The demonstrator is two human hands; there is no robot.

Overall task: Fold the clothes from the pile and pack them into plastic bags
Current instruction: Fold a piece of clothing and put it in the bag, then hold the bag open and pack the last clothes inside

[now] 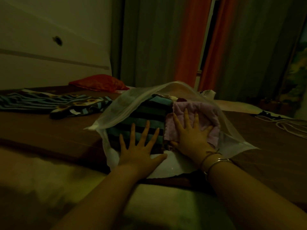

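Observation:
A clear plastic bag [116, 110] lies open toward me on the brown bed surface. Inside it sit a folded teal-and-dark striped garment [149, 117] and, to its right, a folded pale pink cloth [207, 112]. My left hand [141, 145] lies flat with fingers spread on the striped garment at the bag's mouth. My right hand [189, 135] presses flat on the pink cloth, fingers straight, with bracelets at the wrist. The far ends of both folded pieces are hidden under the bag's upper layer.
A striped and sunflower-patterned garment [54, 103] lies spread at the left. A red bag or cloth [99, 83] sits at the far edge by the white wall. White cords [285, 125] lie at the right. Grey and orange curtains hang behind.

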